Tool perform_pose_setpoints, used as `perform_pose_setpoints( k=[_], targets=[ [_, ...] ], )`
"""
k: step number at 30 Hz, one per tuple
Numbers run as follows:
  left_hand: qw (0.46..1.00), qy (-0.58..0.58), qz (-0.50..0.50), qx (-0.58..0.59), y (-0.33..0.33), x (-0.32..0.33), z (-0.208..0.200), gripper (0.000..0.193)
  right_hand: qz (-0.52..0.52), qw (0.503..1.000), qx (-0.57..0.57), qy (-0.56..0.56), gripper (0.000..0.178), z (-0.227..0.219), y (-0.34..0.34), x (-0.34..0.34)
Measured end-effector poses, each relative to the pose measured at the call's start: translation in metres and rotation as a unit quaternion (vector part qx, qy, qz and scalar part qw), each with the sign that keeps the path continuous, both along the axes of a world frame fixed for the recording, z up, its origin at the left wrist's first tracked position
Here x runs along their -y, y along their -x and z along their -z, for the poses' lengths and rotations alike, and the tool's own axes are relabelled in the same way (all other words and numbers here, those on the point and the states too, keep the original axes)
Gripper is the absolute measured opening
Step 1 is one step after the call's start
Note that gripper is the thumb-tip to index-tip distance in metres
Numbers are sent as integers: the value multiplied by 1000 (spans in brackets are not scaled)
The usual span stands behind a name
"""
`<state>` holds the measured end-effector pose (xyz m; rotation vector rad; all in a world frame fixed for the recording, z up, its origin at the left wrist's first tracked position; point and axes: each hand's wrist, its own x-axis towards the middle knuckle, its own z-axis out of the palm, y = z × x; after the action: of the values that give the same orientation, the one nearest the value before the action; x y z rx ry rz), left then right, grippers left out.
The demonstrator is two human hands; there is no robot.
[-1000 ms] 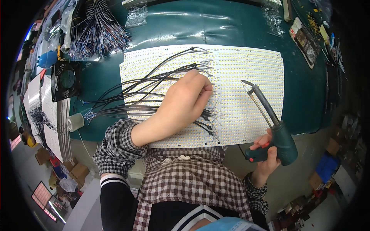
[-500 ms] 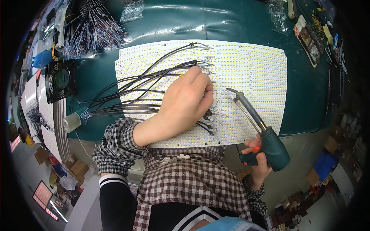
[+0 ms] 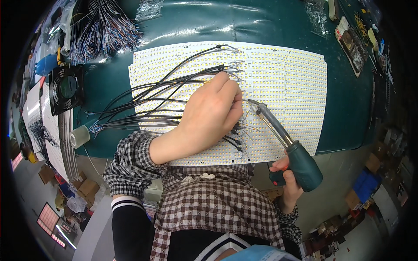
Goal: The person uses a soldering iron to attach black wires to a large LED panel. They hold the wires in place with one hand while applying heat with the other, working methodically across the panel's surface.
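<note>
A white LED panel (image 3: 287, 100), dotted with rows of small yellow chips, lies before me. Several black cables (image 3: 163, 82) reach across it from the left, their thin bare wire ends fanned out near its middle. Over these my left hand (image 3: 210, 106) is closed in a pinch. A black cable runs in beneath it; the pinched end is hidden by the fingers. My right hand (image 3: 291, 185) grips the dark green handle of a soldering gun (image 3: 305, 167) off the panel's near edge. Its tip points up and left, just right of my left fingertips.
On the green table mat (image 3: 196, 26) lies a bundle of multicoloured wires (image 3: 102, 32) at far left. A black fan (image 3: 67, 89), a translucent roll (image 3: 79, 137) and stacked white panels (image 3: 58, 143) sit on the left. A stained, dark-topped block (image 3: 350, 48) lies at far right.
The soldering gun has shifted slightly left, bringing its tip closer to my left fingertips. My left hand stays pinched in nearly the same place.
</note>
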<state>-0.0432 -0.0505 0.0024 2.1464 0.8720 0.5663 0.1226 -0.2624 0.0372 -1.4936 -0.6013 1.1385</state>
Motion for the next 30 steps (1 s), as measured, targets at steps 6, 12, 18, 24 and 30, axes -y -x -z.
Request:
perform_pose_setpoints(
  k=[6,12,18,24,30],
  targets=[
    [1000,-1,-1,-4,0,0,-1,15,10,1000,3,17,26,-2,3,-1],
    [1000,4,-2,-2,0,0,-1,15,-41,996,59,54,49,-2,-1,2],
    [1000,3,-4,-5,0,0,-1,15,-39,994,69,71,44,-5,2,-1],
    [1000,4,-4,-8,1,0,-1,14,-10,998,59,34,57,1,3,4],
    [1000,6,-1,-10,1,0,-2,14,-8,998,64,23,62,2,2,4]
  ],
)
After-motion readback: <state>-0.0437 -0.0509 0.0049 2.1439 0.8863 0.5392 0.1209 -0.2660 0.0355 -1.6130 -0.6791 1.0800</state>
